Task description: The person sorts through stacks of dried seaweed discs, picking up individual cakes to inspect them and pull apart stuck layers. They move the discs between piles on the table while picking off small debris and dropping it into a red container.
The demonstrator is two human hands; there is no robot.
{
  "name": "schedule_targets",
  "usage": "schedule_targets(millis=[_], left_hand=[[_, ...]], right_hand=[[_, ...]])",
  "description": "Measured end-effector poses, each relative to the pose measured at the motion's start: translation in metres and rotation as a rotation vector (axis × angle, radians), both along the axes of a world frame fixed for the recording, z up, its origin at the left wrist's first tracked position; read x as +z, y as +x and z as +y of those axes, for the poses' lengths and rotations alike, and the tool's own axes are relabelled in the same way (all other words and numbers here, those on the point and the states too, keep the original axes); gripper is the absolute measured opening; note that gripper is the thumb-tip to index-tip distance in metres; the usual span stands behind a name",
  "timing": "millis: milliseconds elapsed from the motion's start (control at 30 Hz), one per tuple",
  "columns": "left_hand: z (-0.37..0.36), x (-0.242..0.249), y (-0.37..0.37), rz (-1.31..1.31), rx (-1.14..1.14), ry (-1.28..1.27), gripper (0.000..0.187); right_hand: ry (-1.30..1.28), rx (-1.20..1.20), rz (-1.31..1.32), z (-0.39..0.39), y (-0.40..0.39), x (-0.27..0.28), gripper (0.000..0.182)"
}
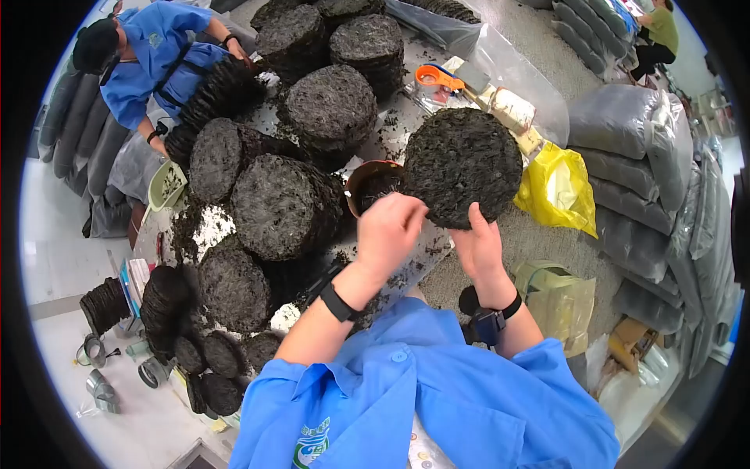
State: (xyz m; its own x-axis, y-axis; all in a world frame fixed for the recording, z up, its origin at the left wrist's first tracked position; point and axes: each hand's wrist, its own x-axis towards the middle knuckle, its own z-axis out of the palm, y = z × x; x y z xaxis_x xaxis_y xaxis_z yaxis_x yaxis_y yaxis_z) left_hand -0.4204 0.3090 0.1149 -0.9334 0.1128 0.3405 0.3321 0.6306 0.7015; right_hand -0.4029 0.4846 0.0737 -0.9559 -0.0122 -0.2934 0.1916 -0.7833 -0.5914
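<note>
A round, dark cake of dried seaweed [462, 168] is held up over the table edge, its broad face towards me. My right hand [478, 248] grips its lower edge, thumb in front and the other fingers hidden behind. At the cake's lower left edge, my left hand [388, 233] is closed in a pinch. What its fingertips hold, if anything, is too small to make out. Just behind that hand, a reddish-brown bowl [361, 187] with dark scraps inside is partly covered by the hand and the cake.
Stacks of round seaweed [285, 207] crowd the table on my left. Orange-handled scissors [439, 76] and a yellow plastic bag [556, 187] lie beyond the cake. A co-worker in blue [160, 59] handles another stack at upper left. Filled plastic sacks [625, 168] are piled at right.
</note>
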Motion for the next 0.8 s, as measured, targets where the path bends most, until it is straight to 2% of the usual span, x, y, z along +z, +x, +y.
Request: schedule_targets(millis=[33,167,200,233,300,333,467,533,567,633,700,800], left_hand=[[0.009,0.007,0.005,-0.002,-0.069,0.158,0.007],[0.022,-0.011,0.015,-0.035,-0.007,0.159,0.011],[0.021,-0.011,0.015,-0.061,0.016,0.147,0.011],[0.020,-0.011,0.017,-0.089,0.040,0.134,0.011],[0.020,-0.005,0.023,-0.204,0.083,0.197,0.011],[0.020,-0.002,0.023,-0.306,0.118,0.265,0.011],[0.012,-0.010,0.020,-0.371,0.112,0.197,0.008],[0.007,-0.014,0.019,-0.548,0.035,0.337,0.005],[0.004,-0.016,0.018,-0.550,0.032,0.337,0.005],[-0.002,-0.021,0.013,-0.778,-0.013,0.976,0.005],[-0.004,-0.031,0.004,-0.654,-0.019,1.036,0.006],[-0.002,-0.039,-0.005,-0.640,-0.057,0.907,0.006]], right_hand=[[0.020,0.011,0.019,-0.004,0.004,-0.004,0.044],[0.030,-0.016,0.088,-0.028,0.018,-0.008,0.041],[-0.087,0.001,0.039,-0.030,0.020,-0.011,0.042],[-0.090,0.006,0.035,-0.031,0.022,-0.012,0.042],[0.073,0.026,0.163,-0.038,0.029,-0.010,0.042],[0.069,0.030,0.162,-0.040,0.031,-0.012,0.042],[0.077,0.078,0.134,-0.044,0.038,-0.019,0.042],[0.040,0.070,0.064,-0.038,0.035,-0.019,0.040],[0.041,0.068,0.062,-0.032,0.033,-0.023,0.040],[-0.077,0.120,0.046,-0.023,0.026,-0.024,0.038],[-0.054,0.069,0.063,-0.021,0.028,-0.019,0.039],[0.034,0.021,0.019,-0.016,0.030,-0.017,0.046]])
